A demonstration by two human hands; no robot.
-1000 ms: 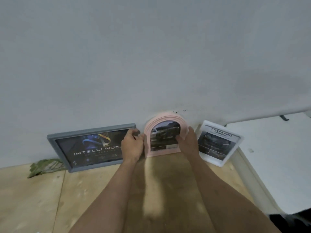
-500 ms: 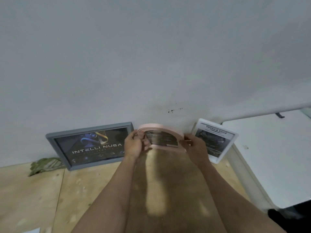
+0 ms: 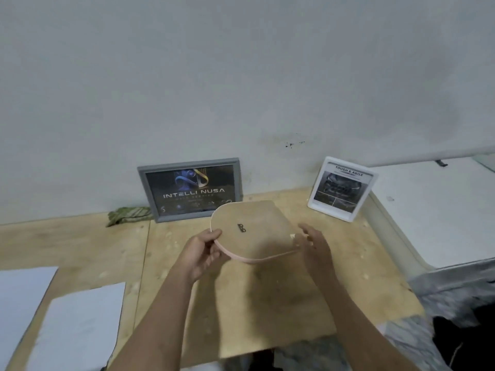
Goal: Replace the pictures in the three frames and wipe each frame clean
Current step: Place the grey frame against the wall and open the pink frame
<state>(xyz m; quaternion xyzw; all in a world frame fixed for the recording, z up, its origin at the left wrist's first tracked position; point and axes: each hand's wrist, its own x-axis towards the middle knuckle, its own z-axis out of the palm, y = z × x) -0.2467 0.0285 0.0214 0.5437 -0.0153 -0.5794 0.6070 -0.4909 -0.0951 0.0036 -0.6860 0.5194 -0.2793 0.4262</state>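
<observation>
A: Where is the pink frame (image 3: 253,231) for us right now?

B: We hold it up off the counter (image 3: 80,245), back side up, in front of the grey frame (image 3: 190,190) that leans on the wall. The brown backing faces us, with a small dark hanger (image 3: 241,227) near its middle.

A: How does it lie?

B: Nearly flat, slightly tilted. The arched end points to our left and away, toward the grey frame; the straight base edge is at the right, next to our right hand (image 3: 313,243).

A: And the hands?

B: Our left hand (image 3: 199,254) grips the arched rim, thumb on top of the backing and fingers (image 3: 214,259) curled beneath. Our right hand sits at the base corner with fingers spread and relaxed. A small pale tab (image 3: 293,236) shows at that corner, but we cannot tell whether the right fingertips pinch it or only touch the edge.

A: So what does the next move depend on?

B: We judge the backing must come off, and the opening side looks to be the base edge, which lies toward our right hand. The left hand would steady the arch while the right works the corner.

A: Anything else near?

B: The white frame (image 3: 341,188) stands right of the pink one, a green cloth (image 3: 128,214) lies left of the grey frame, and white sheets (image 3: 77,322) lie well to the left and nearer us.
</observation>
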